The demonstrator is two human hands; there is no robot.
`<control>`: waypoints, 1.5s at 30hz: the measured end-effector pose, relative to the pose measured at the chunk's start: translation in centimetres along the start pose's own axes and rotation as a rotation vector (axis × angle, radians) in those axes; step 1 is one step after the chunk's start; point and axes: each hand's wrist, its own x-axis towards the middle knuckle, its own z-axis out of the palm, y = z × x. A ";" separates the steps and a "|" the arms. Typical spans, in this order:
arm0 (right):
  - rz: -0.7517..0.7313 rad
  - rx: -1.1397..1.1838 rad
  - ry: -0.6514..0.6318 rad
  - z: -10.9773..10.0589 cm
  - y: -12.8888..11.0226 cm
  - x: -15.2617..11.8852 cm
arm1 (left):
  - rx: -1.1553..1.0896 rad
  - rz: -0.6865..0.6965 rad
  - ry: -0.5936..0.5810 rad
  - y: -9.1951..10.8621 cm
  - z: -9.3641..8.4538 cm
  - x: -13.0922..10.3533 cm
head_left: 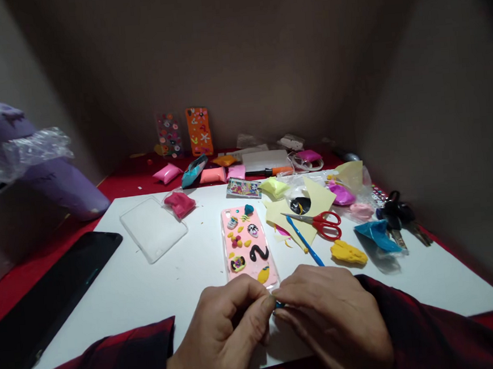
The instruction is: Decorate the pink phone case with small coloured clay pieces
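My left hand and my right hand meet at the near edge of the white board, fingertips touching. Between them shows a tiny piece of blue modelling clay, mostly covered by the fingers. Both hands are closed in a pinch around it. Just beyond the fingertips lies a phone case filled with pink clay. On it sit small clay shapes: a black curved one, a yellow leaf-like one, a teal one at the top and several others.
Red-handled scissors, a blue modelling tool and yellow clay lie at right, beside a blue clay packet and keys. A clear case and black phone are left. Two decorated cases stand behind.
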 end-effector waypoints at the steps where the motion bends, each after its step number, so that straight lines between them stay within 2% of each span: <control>1: 0.000 -0.016 -0.020 0.0 0.1 0.0 | -0.001 0.001 -0.003 0.0 0.0 0.0; 4: -0.014 -0.010 -0.021 0.3 0.3 -0.3 | -0.005 -0.006 -0.010 -0.1 -0.1 0.0; 9: -0.037 0.151 0.180 0.8 0.3 -0.6 | -0.039 -0.046 -0.022 -0.4 0.0 -0.1; 13: -0.035 0.128 0.139 0.6 0.0 -0.5 | -0.230 -0.087 -0.049 -0.5 0.3 0.2; 19: 0.036 0.161 0.152 0.3 0.2 -0.9 | -0.457 -0.204 -0.044 -0.2 0.4 0.5; 28: 0.030 0.218 0.173 0.0 0.3 -0.9 | -0.454 -0.162 -0.094 -0.9 0.3 0.4; 35: 0.047 0.231 0.182 0.0 0.5 -0.9 | -0.427 -0.183 -0.049 -0.6 0.3 0.6; 45: 0.013 0.232 0.174 0.1 0.4 -0.9 | -0.472 -0.162 -0.076 -1.6 0.5 0.6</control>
